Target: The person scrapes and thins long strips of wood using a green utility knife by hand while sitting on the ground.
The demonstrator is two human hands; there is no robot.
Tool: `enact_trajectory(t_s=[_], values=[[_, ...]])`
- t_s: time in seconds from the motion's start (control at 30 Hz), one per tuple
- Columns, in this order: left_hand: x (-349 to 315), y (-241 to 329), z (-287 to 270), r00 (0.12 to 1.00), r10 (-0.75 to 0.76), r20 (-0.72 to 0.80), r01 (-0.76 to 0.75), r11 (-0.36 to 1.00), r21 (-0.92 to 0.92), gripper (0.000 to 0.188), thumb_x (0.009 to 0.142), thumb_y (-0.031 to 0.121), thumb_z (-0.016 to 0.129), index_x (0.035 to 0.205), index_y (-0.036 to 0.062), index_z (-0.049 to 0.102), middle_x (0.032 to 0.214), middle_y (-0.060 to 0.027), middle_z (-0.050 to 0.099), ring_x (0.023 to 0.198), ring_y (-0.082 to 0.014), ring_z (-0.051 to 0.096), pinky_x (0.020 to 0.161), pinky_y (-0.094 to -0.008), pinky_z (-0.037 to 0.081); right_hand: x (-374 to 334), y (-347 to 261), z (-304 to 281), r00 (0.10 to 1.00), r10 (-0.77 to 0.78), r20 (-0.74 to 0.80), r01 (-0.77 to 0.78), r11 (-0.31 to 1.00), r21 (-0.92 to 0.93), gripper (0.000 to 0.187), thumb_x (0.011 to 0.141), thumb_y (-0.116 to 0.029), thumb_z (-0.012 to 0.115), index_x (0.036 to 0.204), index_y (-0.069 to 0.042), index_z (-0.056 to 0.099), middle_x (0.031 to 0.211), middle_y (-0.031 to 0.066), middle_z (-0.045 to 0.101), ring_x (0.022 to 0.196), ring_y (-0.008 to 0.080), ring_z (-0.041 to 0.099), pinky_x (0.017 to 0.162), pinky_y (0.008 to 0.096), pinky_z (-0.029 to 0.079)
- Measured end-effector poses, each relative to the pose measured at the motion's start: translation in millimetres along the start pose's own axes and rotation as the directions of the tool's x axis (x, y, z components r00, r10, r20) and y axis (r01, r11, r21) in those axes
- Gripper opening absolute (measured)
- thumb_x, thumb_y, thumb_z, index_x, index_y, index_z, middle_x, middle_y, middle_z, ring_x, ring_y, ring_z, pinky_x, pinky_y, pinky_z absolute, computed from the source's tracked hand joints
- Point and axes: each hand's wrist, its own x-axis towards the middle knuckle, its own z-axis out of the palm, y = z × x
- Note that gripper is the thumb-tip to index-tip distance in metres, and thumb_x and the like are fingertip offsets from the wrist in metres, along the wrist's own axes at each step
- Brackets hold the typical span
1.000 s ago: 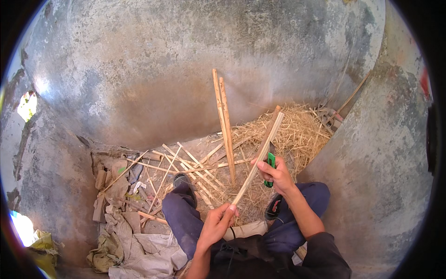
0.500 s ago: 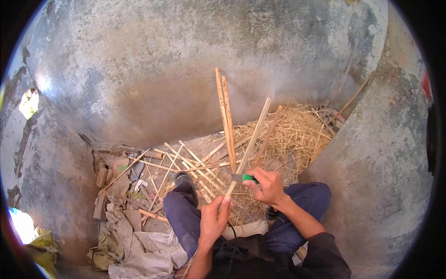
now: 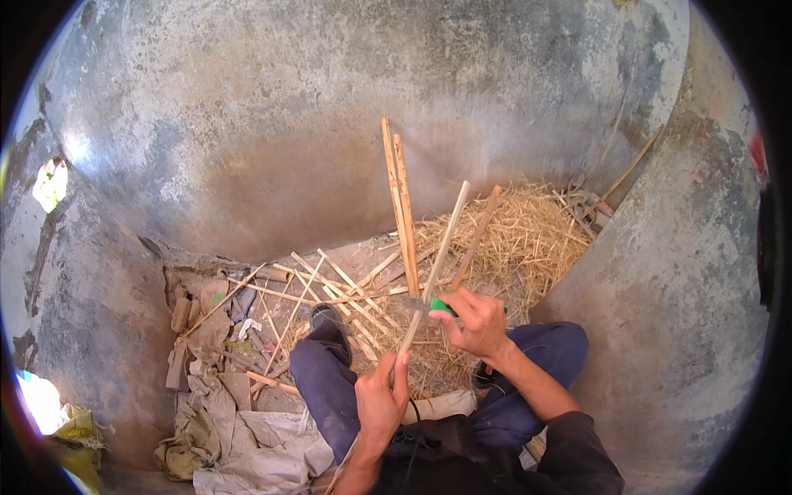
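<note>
My left hand (image 3: 381, 398) is closed around the lower end of a long pale wooden strip (image 3: 445, 245), which slants up and away to the right. My right hand (image 3: 476, 324) grips the green handle of a knife (image 3: 443, 308). Its blade points left and lies against the strip a little above my left hand; the blade is partly blurred. Two longer wooden sticks (image 3: 404, 219) lean upright against the wall just beyond. A darker brown stick (image 3: 478, 235) stands tilted to the right of the held strip.
Straw and shavings (image 3: 528, 239) are heaped at the far right. Several cut strips (image 3: 346, 301) lie crossed on the floor beyond my left foot. Crumpled sacking (image 3: 264, 450) and wood scraps (image 3: 177, 363) lie at the left. A curved grey wall (image 3: 330, 124) encloses the spot.
The strip's far end has swung slightly left and dropped a little. My right hand with the knife has shifted slightly away from me; my left hand has turned slightly.
</note>
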Motion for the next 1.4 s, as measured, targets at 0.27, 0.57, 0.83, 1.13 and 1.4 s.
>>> enact_trajectory(t_s=[0.27, 0.57, 0.83, 1.13, 1.4], values=[[-40, -16, -24, 0.95, -0.183, 0.251, 0.248, 0.935, -0.254, 0.033, 0.113, 0.022, 0.063, 0.089, -0.0003, 0.069, 0.059, -0.0044, 0.058, 0.052, -0.0099, 0.052, 0.051, -0.0298, 0.038, 45, 95, -48, 0.874, 0.464, -0.145, -0.479, 0.872, -0.103, 0.045, 0.113, -0.044, 0.059, 0.113, -0.003, 0.077, 0.075, 0.0131, 0.07, 0.064, 0.023, 0.067, 0.059, 0.0418, 0.049], [-20, -43, -22, 0.924, -0.195, 0.329, 0.326, 0.852, -0.41, 0.038, 0.118, 0.03, 0.054, 0.089, 0.0052, 0.059, 0.068, 0.0058, 0.048, 0.06, -0.0038, 0.041, 0.054, -0.0255, 0.032, -14, 8, -25, 0.988, 0.113, 0.103, -0.127, 0.982, 0.142, 0.032, 0.103, -0.035, 0.075, 0.111, -0.004, 0.075, 0.089, 0.0107, 0.072, 0.072, 0.0288, 0.073, 0.063, 0.0423, 0.055], [-8, -15, -8, 0.949, -0.099, 0.301, 0.211, 0.907, -0.366, 0.042, 0.118, 0.031, 0.053, 0.089, 0.0007, 0.056, 0.067, 0.0004, 0.047, 0.063, -0.0104, 0.044, 0.058, -0.0336, 0.039, -25, -25, -15, 0.978, -0.091, 0.188, 0.058, 0.983, 0.173, 0.03, 0.093, -0.03, 0.085, 0.104, -0.004, 0.074, 0.081, 0.0079, 0.065, 0.063, 0.0271, 0.069, 0.054, 0.0377, 0.052], [-8, -21, -5, 0.893, -0.128, 0.432, 0.345, 0.812, -0.471, 0.046, 0.121, 0.033, 0.045, 0.081, 0.01, 0.048, 0.069, 0.0081, 0.038, 0.063, -0.0049, 0.032, 0.057, -0.0279, 0.029, -18, -29, -18, 0.985, -0.102, 0.138, 0.08, 0.984, 0.157, 0.028, 0.093, -0.031, 0.085, 0.1, -0.004, 0.077, 0.076, 0.0069, 0.066, 0.059, 0.0247, 0.068, 0.051, 0.0369, 0.05], [-31, -37, -9, 0.846, -0.169, 0.505, 0.406, 0.818, -0.406, 0.049, 0.121, 0.033, 0.045, 0.078, 0.0082, 0.049, 0.068, 0.0066, 0.039, 0.063, -0.0062, 0.033, 0.057, -0.03, 0.03, 10, 43, -27, 0.998, 0.061, -0.022, -0.06, 0.997, 0.037, 0.031, 0.106, -0.034, 0.072, 0.107, -0.004, 0.08, 0.081, 0.0115, 0.077, 0.061, 0.0207, 0.072, 0.052, 0.0374, 0.053]])
